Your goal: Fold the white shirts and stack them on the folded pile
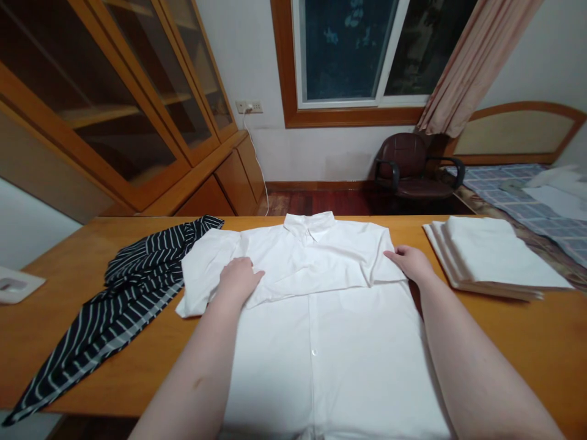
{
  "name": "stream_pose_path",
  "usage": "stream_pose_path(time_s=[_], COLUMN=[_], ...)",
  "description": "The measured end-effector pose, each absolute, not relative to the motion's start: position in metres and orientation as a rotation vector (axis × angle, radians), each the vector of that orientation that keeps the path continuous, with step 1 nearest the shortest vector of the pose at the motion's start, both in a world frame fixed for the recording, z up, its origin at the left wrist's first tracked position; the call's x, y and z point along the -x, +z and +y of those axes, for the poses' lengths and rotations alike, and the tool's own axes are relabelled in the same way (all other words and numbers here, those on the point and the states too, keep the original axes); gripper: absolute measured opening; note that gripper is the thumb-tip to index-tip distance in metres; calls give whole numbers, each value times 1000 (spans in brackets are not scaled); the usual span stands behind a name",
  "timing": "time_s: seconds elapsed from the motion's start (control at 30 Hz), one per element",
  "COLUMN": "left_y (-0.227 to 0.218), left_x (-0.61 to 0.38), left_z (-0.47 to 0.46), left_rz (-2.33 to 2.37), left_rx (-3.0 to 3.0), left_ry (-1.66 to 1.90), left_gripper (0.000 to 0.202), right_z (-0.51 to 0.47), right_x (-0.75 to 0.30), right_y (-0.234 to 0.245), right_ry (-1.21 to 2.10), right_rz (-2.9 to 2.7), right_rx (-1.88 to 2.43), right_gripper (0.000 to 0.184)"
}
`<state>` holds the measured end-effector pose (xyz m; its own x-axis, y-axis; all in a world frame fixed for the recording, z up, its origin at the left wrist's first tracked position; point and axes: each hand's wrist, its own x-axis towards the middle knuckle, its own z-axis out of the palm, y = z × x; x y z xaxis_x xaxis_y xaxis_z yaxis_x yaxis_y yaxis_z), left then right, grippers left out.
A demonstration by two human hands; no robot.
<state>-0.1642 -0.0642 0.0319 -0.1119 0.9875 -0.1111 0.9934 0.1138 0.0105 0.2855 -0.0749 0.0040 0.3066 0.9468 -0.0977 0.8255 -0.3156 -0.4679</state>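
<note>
A white button-front shirt lies front up before me, its collar toward the far table edge. A layer of its cloth is folded across the chest, and one sleeve sticks out to the left. My left hand rests on the cloth near that sleeve, thumb spread from the fingers; the fingertips are partly hidden. At the right shoulder edge, my right hand pinches the shirt between thumb and fingers. The lower part of the shirt runs toward me between my forearms.
A black-and-white striped garment lies crumpled on the left of the wooden table, touching the sleeve. A stack of folded white cloth sits at the right. Beyond stand a brown armchair, a glass-fronted cabinet and a bed.
</note>
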Motion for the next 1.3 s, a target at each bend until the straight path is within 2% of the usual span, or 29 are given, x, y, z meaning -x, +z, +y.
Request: stream_pose_path(time_s=[0.13, 0.37, 0.43, 0.57, 0.7, 0.87, 0.97, 1.17, 1.3], left_y=[36, 21, 14, 10, 13, 17, 17, 15, 16], left_x=[181, 191, 199, 208, 201, 194, 195, 196, 195], left_z=[-65, -56, -51, -45, -46, -48, -47, -46, -47], left_rz=[2109, 2121, 2159, 2367, 2393, 2400, 2396, 2392, 2395], left_rx=[-2029, -1411, -1282, -1435, -1582, -1628, -1635, -1651, -1665], left_ry=[181, 810, 897, 706, 512, 428, 400, 388, 378], left_gripper=[21, 34, 34, 27, 29, 35, 36, 35, 35], right_z=[-78, -80, -79, -75, -73, -75, -79, -99, -102], right_x=[-281, -283, -285, -286, -283, -281, -285, -305, -304], right_y=[10, 10, 7, 3, 4, 8, 13, 19, 20], right_ry=[498, 549, 574, 521, 394, 495, 547, 1398, 1477], right_rz=[-1596, -1545, -1525, -1517, -1570, -1682, -1723, -1488, -1222], right_rx=[2220, 2202, 2176, 2243, 2349, 2352, 2341, 2102, 2079], right_gripper=[31, 28, 28, 26, 26, 38, 33, 29, 25])
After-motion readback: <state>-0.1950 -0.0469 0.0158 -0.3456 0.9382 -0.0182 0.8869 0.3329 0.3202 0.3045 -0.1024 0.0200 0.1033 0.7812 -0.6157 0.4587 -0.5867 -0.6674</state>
